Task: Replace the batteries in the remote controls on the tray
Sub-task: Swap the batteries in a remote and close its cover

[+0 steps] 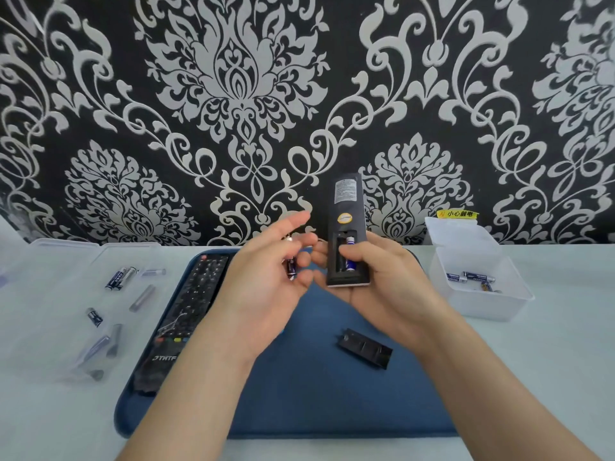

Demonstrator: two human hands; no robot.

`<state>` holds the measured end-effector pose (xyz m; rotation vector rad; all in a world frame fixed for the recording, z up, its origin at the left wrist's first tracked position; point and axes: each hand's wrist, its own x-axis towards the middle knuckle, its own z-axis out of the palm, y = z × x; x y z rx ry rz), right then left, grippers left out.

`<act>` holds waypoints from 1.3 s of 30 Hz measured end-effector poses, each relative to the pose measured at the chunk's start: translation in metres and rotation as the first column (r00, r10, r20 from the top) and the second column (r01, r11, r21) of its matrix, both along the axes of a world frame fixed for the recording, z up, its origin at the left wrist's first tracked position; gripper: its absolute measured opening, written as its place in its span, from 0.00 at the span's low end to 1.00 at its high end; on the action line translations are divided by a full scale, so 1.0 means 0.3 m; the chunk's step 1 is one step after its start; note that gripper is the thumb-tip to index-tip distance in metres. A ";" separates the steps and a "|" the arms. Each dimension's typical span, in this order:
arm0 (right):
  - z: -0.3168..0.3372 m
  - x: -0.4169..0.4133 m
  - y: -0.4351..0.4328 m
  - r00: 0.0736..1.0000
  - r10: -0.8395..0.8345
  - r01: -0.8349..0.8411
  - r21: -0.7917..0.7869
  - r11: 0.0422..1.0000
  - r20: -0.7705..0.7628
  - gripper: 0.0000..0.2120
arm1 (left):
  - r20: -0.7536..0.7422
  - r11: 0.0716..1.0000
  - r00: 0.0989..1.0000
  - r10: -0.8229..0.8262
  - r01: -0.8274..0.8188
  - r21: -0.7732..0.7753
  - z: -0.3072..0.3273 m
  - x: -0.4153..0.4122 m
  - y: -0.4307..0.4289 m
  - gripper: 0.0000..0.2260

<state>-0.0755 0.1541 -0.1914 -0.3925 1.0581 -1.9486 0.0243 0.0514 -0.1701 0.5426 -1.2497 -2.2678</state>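
The held remote is seen back-up and standing nearly upright above the blue tray, clamped in the grip of the right hand. The fingers are wrapped behind it and the thumb is laid across the open battery bay. One battery is already seated in the bay's right-hand channel. The left channel is shown dark and empty.

A loose battery is pinched in the left hand, between thumb and fingers, with the index finger lifted clear. The hand is blurred, so the exact contact cannot be told. The battery's long axis is held roughly upright, close to parallel with the remote and its channels. The empty channel lies just to that battery's right, with a small gap between them. The left hand is plainly the nearer one for the insertion. A short sideways carry is judged to be all that is needed, with the polarity to be checked first. The right thumb may need to be shifted off the bay.

The detached cover is left lying on the tray, below the right wrist. A second remote is laid buttons-up along the tray's left edge. More batteries are seen in the clear box on the surface at right, and others are scattered at left.
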 end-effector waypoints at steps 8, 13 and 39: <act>-0.012 -0.011 0.006 1.000 0.028 -0.028 -0.039 0.999 0.000 0.15 | -0.038 1.000 0.999 -0.012 0.012 0.006 -0.005 0.012 -0.008 0.09; -0.005 -0.001 0.006 1.000 0.002 -0.002 -0.028 1.000 0.023 0.14 | -0.069 0.998 0.997 0.026 -0.030 -0.056 -0.002 0.007 -0.005 0.06; 0.007 0.030 0.008 0.984 -0.116 0.110 -0.052 0.993 -0.134 0.19 | -0.121 0.059 0.952 0.281 -0.143 -0.988 -0.092 -0.038 0.015 0.11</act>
